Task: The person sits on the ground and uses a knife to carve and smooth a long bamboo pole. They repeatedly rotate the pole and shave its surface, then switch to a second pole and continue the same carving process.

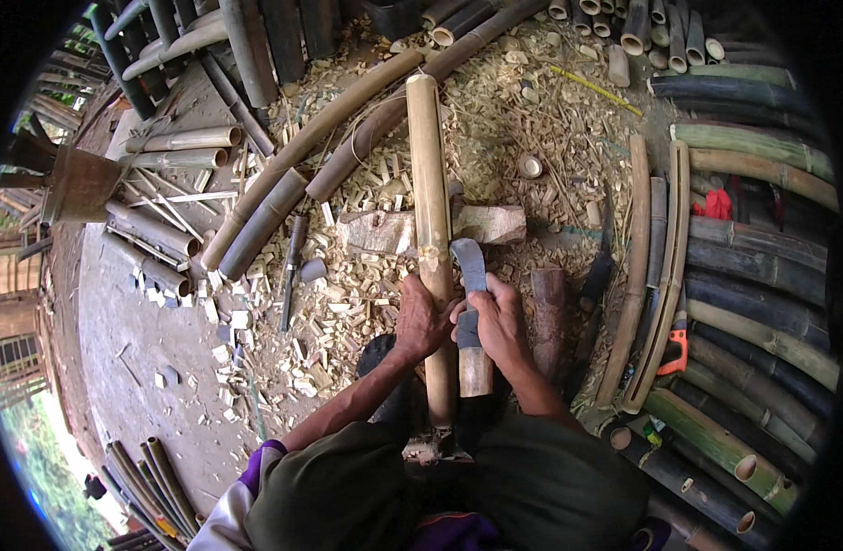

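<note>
1 bamboo pole [428, 165] crosses the wooden block [493, 224] between its left and right ends. Near the block's closer edge, the left hand's [423, 317] fingers grasp the pole from its left side; just right of it, the right hand's [500, 323] fingers clench a curved knife [471, 259].

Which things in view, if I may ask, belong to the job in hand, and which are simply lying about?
Likely in use:
pale bamboo pole, in the left grip
curved knife, in the right grip
chopped log, which the pole crosses

Apparently lying about:
orange-handled saw
yellow strip
red item
stacked bamboo at right
</note>
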### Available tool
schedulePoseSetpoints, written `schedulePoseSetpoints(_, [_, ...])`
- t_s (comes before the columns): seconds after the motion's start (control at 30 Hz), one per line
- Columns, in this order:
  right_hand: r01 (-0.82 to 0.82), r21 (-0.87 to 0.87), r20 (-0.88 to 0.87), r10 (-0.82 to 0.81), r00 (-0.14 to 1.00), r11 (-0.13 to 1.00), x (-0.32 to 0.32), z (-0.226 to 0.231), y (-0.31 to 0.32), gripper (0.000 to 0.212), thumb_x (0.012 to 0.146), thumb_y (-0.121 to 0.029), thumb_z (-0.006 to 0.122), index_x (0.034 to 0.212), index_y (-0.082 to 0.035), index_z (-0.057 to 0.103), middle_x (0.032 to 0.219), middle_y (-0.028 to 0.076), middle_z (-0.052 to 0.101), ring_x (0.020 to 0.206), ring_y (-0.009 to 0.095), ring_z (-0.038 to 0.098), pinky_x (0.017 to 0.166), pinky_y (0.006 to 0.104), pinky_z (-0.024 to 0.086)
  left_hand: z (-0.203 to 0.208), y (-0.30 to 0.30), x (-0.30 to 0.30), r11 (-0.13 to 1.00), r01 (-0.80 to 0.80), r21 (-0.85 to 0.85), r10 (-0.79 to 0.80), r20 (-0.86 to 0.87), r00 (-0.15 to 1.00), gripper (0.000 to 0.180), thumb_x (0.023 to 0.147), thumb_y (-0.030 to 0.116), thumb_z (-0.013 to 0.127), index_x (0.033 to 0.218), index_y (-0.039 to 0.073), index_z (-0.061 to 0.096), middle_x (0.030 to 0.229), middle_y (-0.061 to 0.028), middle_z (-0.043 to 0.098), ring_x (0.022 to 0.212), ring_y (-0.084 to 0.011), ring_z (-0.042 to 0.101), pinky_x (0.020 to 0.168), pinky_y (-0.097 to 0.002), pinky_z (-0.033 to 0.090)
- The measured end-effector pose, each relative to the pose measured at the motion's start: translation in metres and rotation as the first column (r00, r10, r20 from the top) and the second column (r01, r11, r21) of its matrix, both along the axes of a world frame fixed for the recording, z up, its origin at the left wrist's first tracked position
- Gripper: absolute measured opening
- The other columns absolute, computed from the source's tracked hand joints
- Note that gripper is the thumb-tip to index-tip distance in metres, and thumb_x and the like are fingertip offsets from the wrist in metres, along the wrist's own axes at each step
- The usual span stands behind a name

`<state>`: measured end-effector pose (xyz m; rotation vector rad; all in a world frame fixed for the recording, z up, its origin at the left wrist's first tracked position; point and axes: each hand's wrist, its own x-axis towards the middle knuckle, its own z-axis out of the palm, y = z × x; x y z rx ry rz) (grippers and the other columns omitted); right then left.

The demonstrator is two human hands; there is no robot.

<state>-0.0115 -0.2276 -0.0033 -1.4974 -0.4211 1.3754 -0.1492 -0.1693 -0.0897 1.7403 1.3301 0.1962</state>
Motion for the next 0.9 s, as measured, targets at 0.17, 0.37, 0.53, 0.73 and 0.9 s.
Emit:
schedulePoseSetpoints(0.17, [-0.031, 0.022, 0.240, 0.025, 0.971, 0.999, -0.003, -0.016, 0.017, 0.014, 0.101, -0.008, 0.044, 0.100, 0.001, 0.055, 0.066, 0.011, 0.065, 0.054, 0.019, 0.064, 0.050, 0.0355, 0.052, -0.005, 0.000, -0.001, 0.998, 0.017, 0.054, -0.020, 0.055, 0.998, 0.073, 0.083, 0.042, 0.085, 0.113, -0.007, 0.041, 0.101, -0.0296, 0.057, 0.099, -0.0488, 0.060, 0.087, -0.0539, 0.049])
schedulePoseSetpoints(0.37, [-0.149, 0.063, 0.532, 0.093, 0.842, 0.987, 0.017, -0.031, 0.063, 0.016, 0.100, -0.007, 0.046, 0.099, 0.002, 0.060, 0.067, 0.013, 0.068, 0.056, 0.019, 0.066, 0.053, 0.0357, 0.053, -0.014, 0.002, -0.002, 0.999, 0.028, 0.033, -0.032, 0.106, 0.994, 0.064, 0.088, 0.033, 0.079, 0.116, -0.008, 0.039, 0.107, -0.0304, 0.054, 0.101, -0.0484, 0.058, 0.090, -0.0531, 0.047])
schedulePoseSetpoints(0.53, [0.090, 0.143, 0.535, -0.154, 0.831, 0.986, 0.082, 0.033, 0.154, 0.027, 0.104, -0.013, 0.048, 0.122, 0.001, 0.063, 0.078, 0.011, 0.070, 0.054, 0.017, 0.065, 0.044, 0.0335, 0.053, -0.017, 0.002, -0.027, 0.980, 0.106, -0.170, -0.068, 0.215, 0.974, 0.073, 0.091, 0.039, 0.079, 0.128, -0.006, 0.035, 0.114, -0.0253, 0.061, 0.110, -0.0352, 0.062, 0.094, -0.0464, 0.050])
schedulePoseSetpoints(0.73, [-0.213, 0.265, 0.446, 0.076, 0.892, 0.940, 0.067, 0.050, 0.081, 0.028, 0.105, -0.017, 0.050, 0.120, 0.002, 0.065, 0.076, 0.009, 0.069, 0.054, 0.015, 0.064, 0.050, 0.0308, 0.054, 0.011, 0.016, -0.039, 0.801, 0.177, -0.572, 0.234, 0.570, 0.787, 0.072, 0.089, 0.024, 0.083, 0.147, -0.003, 0.048, 0.134, -0.0121, 0.062, 0.122, -0.0213, 0.059, 0.109, -0.0390, 0.046])
schedulePoseSetpoints(0.9, [-0.312, -0.008, 0.602, 0.254, 0.757, 0.950, 0.011, 0.016, -0.006, 0.019, 0.104, -0.015, 0.056, 0.095, 0.001, 0.062, 0.073, 0.012, 0.068, 0.064, 0.022, 0.068, 0.060, 0.0373, 0.052, 0.016, 0.018, -0.038, 0.818, 0.206, -0.537, 0.170, 0.568, 0.805, 0.068, 0.090, 0.031, 0.081, 0.142, -0.004, 0.054, 0.129, -0.0137, 0.067, 0.119, -0.0217, 0.062, 0.107, -0.0388, 0.047])
